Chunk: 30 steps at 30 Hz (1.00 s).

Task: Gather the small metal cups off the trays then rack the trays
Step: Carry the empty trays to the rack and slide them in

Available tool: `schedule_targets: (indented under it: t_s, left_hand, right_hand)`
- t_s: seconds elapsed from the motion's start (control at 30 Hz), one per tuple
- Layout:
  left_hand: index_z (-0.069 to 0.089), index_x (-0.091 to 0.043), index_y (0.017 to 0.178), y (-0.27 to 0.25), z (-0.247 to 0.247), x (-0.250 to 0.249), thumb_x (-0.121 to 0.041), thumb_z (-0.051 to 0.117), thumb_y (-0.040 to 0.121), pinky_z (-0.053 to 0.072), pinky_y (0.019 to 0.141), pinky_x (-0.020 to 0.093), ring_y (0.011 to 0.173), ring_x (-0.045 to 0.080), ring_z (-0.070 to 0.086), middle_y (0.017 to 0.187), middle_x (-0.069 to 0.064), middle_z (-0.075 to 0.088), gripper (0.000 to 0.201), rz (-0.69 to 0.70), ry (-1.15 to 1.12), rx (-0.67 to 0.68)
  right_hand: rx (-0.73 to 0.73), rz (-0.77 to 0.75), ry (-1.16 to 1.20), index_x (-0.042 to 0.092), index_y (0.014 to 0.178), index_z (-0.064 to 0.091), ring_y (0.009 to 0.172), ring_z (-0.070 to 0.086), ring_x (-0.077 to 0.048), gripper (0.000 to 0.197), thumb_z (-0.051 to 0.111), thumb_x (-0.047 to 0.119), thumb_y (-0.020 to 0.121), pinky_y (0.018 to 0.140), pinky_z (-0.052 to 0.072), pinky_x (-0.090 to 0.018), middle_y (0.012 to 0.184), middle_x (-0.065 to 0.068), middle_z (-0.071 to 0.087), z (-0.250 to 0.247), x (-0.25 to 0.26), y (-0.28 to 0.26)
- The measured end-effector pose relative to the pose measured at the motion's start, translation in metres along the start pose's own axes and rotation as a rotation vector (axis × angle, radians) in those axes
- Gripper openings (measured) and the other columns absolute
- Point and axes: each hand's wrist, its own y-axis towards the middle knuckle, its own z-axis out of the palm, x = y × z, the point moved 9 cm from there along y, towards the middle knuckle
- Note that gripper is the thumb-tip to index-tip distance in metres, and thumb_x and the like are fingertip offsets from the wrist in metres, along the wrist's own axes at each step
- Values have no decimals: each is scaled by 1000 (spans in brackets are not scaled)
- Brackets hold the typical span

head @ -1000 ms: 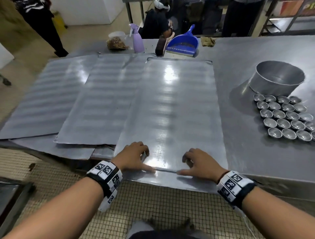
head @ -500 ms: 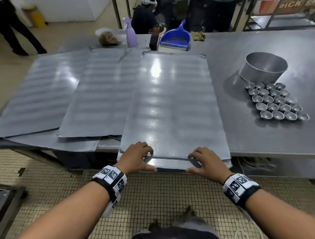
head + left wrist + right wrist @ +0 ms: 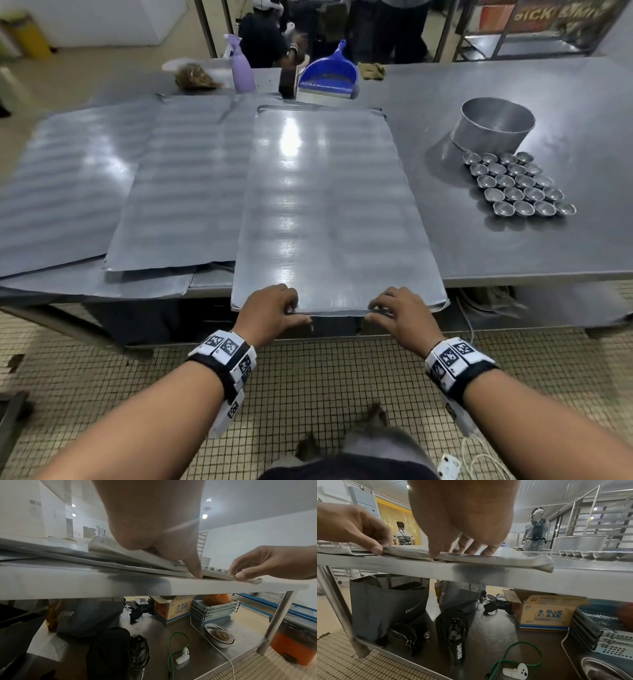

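A large flat metal tray (image 3: 329,205) lies lengthwise in the middle of the steel table (image 3: 513,246), and its near end sticks out past the front edge. My left hand (image 3: 298,311) and right hand (image 3: 375,311) both pinch that near rim, fingers on top and thumbs at the edge. The right wrist view shows the rim of the tray (image 3: 513,561) raised slightly off the table. Several small metal cups (image 3: 517,185) stand packed together on the table at the right, apart from the trays.
Two more flat trays (image 3: 178,178) (image 3: 61,178) overlap on the table's left. A round metal pot (image 3: 493,125) stands behind the cups. A spray bottle (image 3: 242,66) and blue dustpan (image 3: 327,73) sit at the far edge. Bags, a box (image 3: 546,611) and crates fill the lower shelf. People stand beyond.
The middle tray has slid toward me, so its near end now overhangs the table front. Both hands have kept their hold on its rim.
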Motion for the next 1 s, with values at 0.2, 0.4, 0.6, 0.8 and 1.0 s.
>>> schedule_targets:
  t_s: [0.2,0.4,0.6,0.8,1.0]
  left_hand:
    - [63,-26,106,-5,-28,15,-70,69,74,52,80,29,91,9,57,101,-9,59,55,-110,-201,-144]
    - [53,-19,132,-24,-38,91,-53,67,85,40,102,41,128,28,42,131,10,51,59,-555,-317,-325]
    - [57,-22,130,-19,-10,88,-32,75,87,49,95,36,109,17,64,121,-3,67,49,-573,-778,-275]
    - [56,-22,135,-27,9,57,-25,77,87,50,96,33,108,9,65,119,-9,68,53,-548,-859,-285]
    - [50,-29,139,-47,27,38,-32,83,79,56,91,37,107,13,67,122,-7,68,69,-571,-885,-209]
  right_hand:
    - [-86,107,60,29,109,67,96,58,-9,44,58,65,85,89,51,-38,101,13,65,-23,-14,5]
    - [-239,566,13,17,138,47,128,44,-36,64,57,56,90,104,38,-49,138,-17,48,-66,-102,-4]
    - [-85,640,402,16,139,48,119,57,-33,60,61,48,90,96,42,-36,131,-10,62,-36,-142,3]
    - [-113,552,503,21,133,53,115,60,-23,52,68,42,88,103,45,-40,121,4,63,-50,-170,-3]
    - [-26,499,678,20,143,41,112,61,-20,67,75,26,86,101,48,-42,124,3,58,-52,-190,-35]
